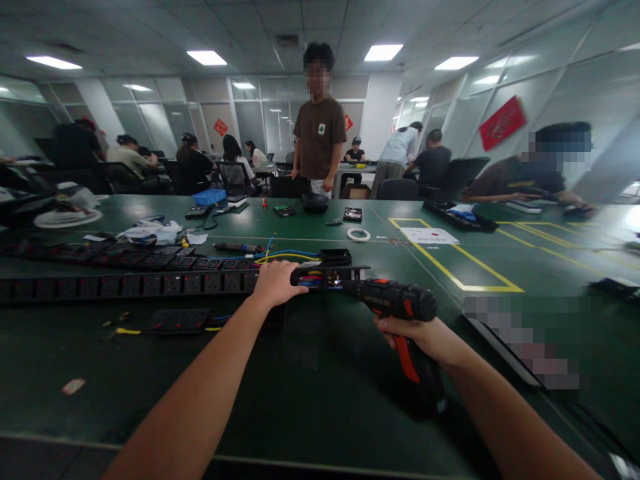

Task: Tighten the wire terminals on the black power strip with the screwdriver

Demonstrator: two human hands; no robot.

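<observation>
My right hand grips a black and orange cordless drill by its handle. The drill points left, its bit tip at the exposed wires and metal parts in the end of a long black power strip; whether the bit touches a screw is too small to tell. My left hand is wrapped over that end of the strip. Blue and yellow wires run just behind it to a small black part. In front of the strip lies a short black socket piece with wires at both ends.
Behind the strip lie another socket strip, a dark pen-shaped tool and crumpled plastic bags. A white tape roll and a black tray are farther back. One person stands across the table.
</observation>
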